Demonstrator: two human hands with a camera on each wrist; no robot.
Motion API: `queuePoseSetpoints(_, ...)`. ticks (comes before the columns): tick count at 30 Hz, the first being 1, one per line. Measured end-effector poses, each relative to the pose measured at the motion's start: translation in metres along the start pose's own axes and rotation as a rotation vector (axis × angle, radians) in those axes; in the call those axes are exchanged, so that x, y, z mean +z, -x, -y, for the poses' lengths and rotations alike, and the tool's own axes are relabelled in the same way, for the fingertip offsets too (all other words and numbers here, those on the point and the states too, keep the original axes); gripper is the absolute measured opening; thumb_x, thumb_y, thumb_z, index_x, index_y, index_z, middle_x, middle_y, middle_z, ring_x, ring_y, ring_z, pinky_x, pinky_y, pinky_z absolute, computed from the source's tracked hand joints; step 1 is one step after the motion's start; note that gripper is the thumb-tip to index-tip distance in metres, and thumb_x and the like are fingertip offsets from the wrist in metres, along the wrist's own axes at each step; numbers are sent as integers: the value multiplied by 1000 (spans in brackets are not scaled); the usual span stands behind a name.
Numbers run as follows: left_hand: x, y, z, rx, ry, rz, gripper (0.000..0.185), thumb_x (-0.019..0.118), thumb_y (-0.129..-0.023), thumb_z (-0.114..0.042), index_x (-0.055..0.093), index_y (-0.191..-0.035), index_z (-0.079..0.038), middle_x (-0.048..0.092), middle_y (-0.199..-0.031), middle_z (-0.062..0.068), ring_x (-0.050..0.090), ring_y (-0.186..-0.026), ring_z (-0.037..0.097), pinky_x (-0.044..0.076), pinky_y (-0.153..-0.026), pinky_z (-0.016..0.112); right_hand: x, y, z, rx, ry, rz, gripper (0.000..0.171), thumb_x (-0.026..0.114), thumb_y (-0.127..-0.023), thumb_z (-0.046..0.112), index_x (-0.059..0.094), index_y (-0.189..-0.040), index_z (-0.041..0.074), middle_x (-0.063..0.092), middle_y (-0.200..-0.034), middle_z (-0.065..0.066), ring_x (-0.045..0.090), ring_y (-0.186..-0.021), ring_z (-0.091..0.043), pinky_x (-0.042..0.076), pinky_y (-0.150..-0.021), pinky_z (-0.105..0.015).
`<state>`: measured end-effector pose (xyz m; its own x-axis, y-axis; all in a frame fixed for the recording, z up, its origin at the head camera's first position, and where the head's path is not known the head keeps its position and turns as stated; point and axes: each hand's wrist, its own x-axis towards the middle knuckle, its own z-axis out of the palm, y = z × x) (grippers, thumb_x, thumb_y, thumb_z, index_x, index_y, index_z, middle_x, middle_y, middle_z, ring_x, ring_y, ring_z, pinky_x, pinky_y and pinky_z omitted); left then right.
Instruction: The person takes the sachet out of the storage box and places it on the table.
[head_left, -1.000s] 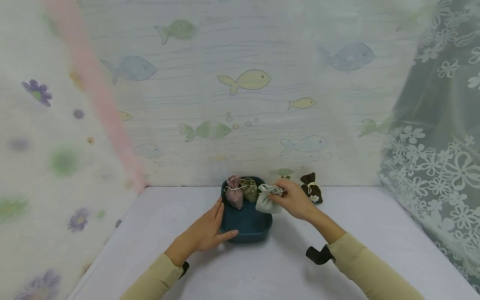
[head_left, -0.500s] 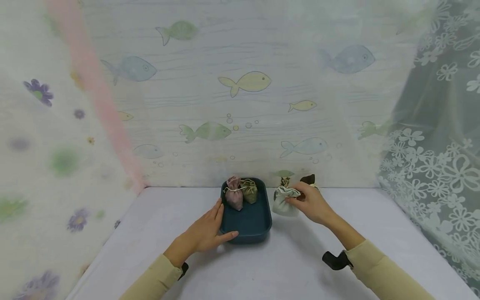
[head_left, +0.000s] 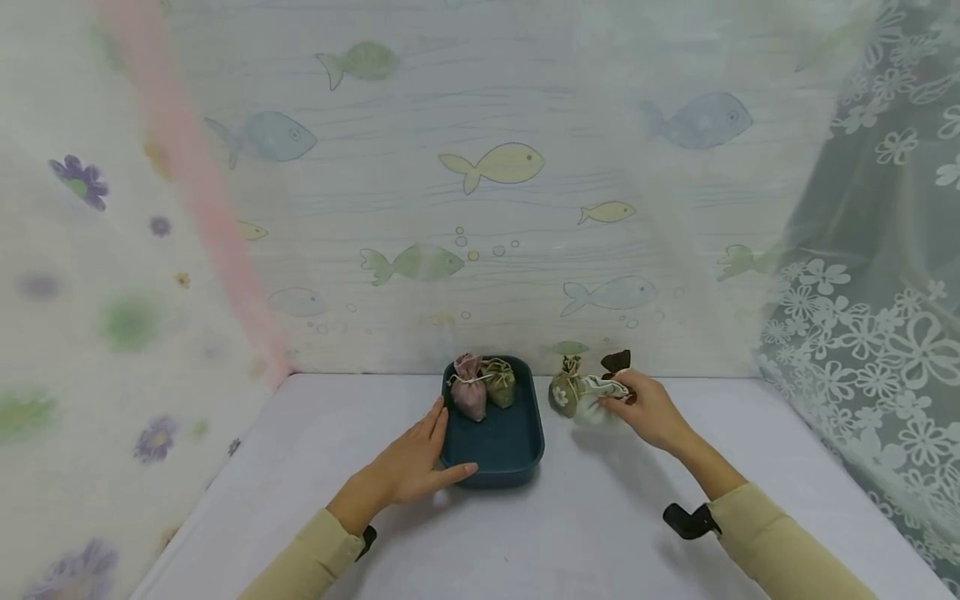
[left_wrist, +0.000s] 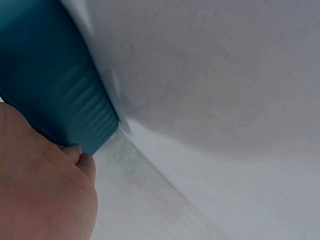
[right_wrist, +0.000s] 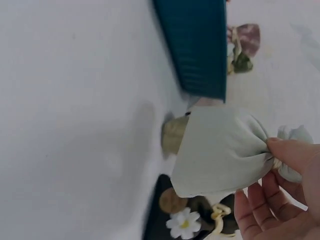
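Note:
My right hand (head_left: 651, 412) pinches a pale mint drawstring pouch (right_wrist: 220, 155) by its gathered neck, and the full body of the pouch hangs above the white table. It partly covers an olive pouch with a white flower (head_left: 564, 393) behind it. A dark brown pouch (right_wrist: 197, 217) with a daisy and a cream cord is mostly hidden by the hand in the head view. My left hand (head_left: 408, 454) rests against the left side of a dark blue tray (head_left: 495, 479), fingers straight along its wall and thumb at the front rim. Inside lie a pink pouch (head_left: 469, 396) and a green pouch (head_left: 499, 385).
The white tablecloth (head_left: 300, 433) runs back to a curtain printed with fish (head_left: 487, 162). On the right hangs a sheer lace curtain (head_left: 885, 383), and a flowered curtain (head_left: 82, 333) closes off the left. Black wrist mounts (head_left: 688, 521) stick out below the sleeves.
The right hand has carried the mint pouch rightward, from over the tray's right edge to in front of the olive and brown pouches. The left hand and tray have stayed put.

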<state>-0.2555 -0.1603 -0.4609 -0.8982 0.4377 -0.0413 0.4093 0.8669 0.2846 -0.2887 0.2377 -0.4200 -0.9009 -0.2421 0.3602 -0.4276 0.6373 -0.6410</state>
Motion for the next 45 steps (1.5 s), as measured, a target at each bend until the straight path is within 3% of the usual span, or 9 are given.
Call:
queuePoseSetpoints(11, 1, 0, 0, 13, 8, -18, 117, 35, -89, -88, 14, -163, 1, 0, -172, 13, 14, -157, 31, 25, -123, 50, 4, -1, -21, 80, -1, 18, 20, 74, -94, 8, 67, -107, -4, 65, -101, -14, 59, -87, -22, 50, -68, -28)
queuePoseSetpoints(20, 2, 0, 0, 1, 0, -13, 120, 32, -87, -91, 11, -163, -1, -4, -172, 10, 13, -157, 28, 23, -124, 48, 10, -4, -32, 67, -24, 27, 20, 73, -95, 7, 67, -110, -4, 66, -106, -15, 64, -98, -28, 55, -79, -34)
queuePoseSetpoints(31, 2, 2, -2, -5, 3, -21, 120, 32, -87, -91, 11, -163, -1, -4, -172, 9, 13, -157, 28, 23, -124, 48, 16, -5, -33, 91, -20, 41, 22, 75, -94, 10, 68, -109, -5, 65, -105, -15, 65, -97, -30, 57, -79, -38)
queuePoseSetpoints(39, 2, 2, 0, -4, 6, -12, 119, 30, -87, -91, 10, -164, -1, -4, -172, 10, 12, -157, 28, 23, -124, 49, 9, 0, -34, 103, 28, 16, 35, 75, -94, 13, 66, -121, -8, 67, -109, -17, 65, -96, -29, 56, -80, -39)
queuePoseSetpoints(45, 2, 2, 0, -2, 8, -13, 119, 30, -87, -91, 10, -163, -1, -4, -172, 10, 13, -157, 29, 24, -123, 49, -2, 11, -34, 78, 33, -12, 31, 76, -94, 10, 67, -119, -7, 67, -107, -15, 63, -94, -26, 56, -79, -34)
